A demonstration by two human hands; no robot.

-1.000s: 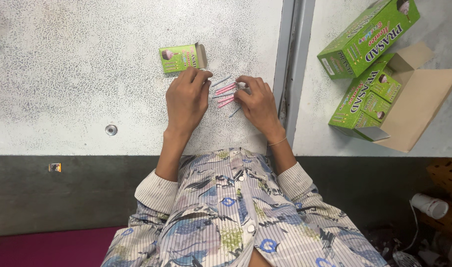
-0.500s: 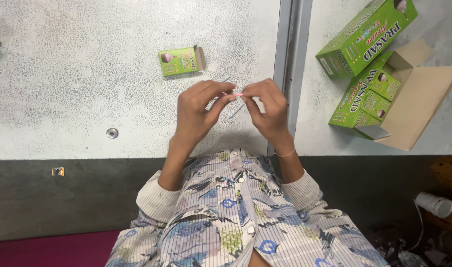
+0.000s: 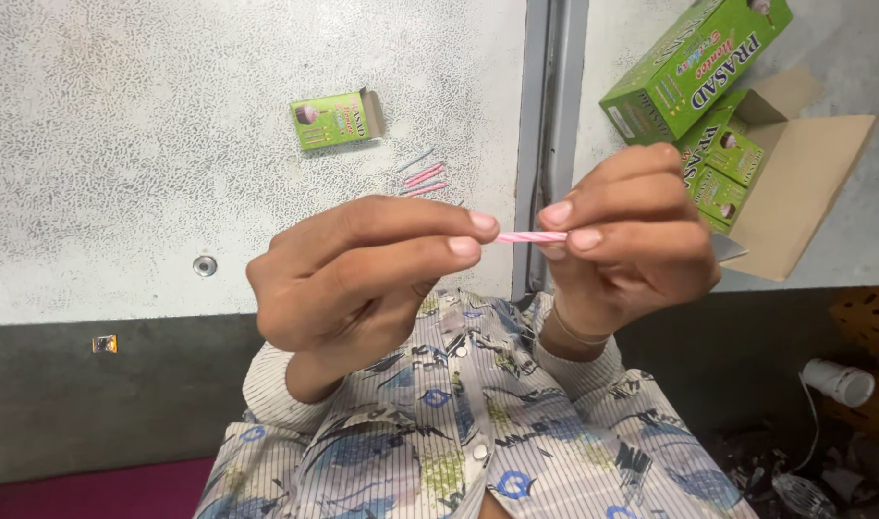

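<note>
I hold a thin pink spiral candle [image 3: 533, 236] level between both hands, raised close to the camera. My left hand [image 3: 363, 269] pinches its left end with fingertips and thumb. My right hand [image 3: 632, 240] pinches the right end the same way. Below on the grey table, several loose candles [image 3: 422, 177], pink and grey, lie in a small fan. A small green carton [image 3: 334, 118] with an open flap lies just left of them.
A large green box [image 3: 694, 67] and an open brown cardboard carton [image 3: 805, 183] with small green boxes [image 3: 723, 173] inside sit at the right. A metal seam [image 3: 545, 115] divides the table. A round metal stud [image 3: 205, 265] sits near the table's front edge [image 3: 94, 317].
Both hands left the candles on the table and rose toward the camera, carrying one pink candle pinched between them.
</note>
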